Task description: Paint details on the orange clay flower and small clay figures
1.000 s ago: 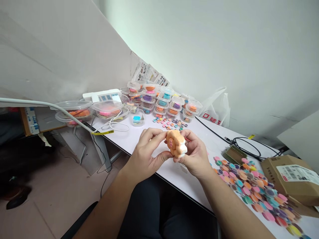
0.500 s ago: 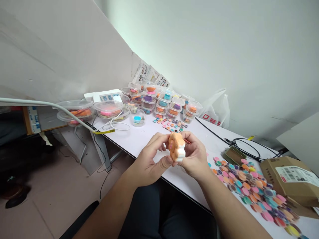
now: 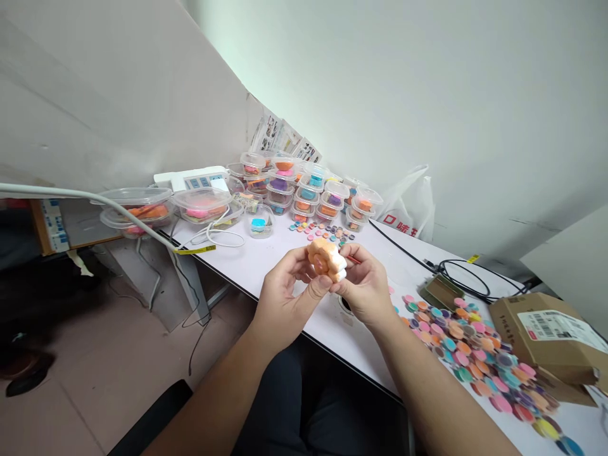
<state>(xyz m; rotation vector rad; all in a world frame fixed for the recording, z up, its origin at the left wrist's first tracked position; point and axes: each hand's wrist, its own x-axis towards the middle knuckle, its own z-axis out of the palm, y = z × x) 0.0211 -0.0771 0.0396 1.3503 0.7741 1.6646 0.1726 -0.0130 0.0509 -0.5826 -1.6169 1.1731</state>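
Both hands are raised over the table's near edge around a small lumpy figurine (image 3: 323, 258), painted peach-orange on its face and white along its side. My left hand (image 3: 291, 297) grips it from the left, thumb along its lower edge. My right hand (image 3: 368, 285) is closed on the other side, its thumb by the figurine's lower right. A thin red stick (image 3: 354, 259) pokes out between my right fingers; its tip is hidden, so I cannot tell its kind. Partly behind the right hand, a small dark round pot (image 3: 346, 304) shows on the table.
Stacked clear tubs (image 3: 304, 193) with coloured contents stand at the back. Many small coloured paint pots (image 3: 465, 348) spread over the right side, beside a cardboard box (image 3: 536, 335). A black cable (image 3: 403, 250), a white power strip (image 3: 192, 180) and a plastic bag (image 3: 408, 206) lie around them.
The figurine has turned, so more of its peach face with a pinkish middle shows and less of the white side. Both hands have shifted slightly up, still holding.
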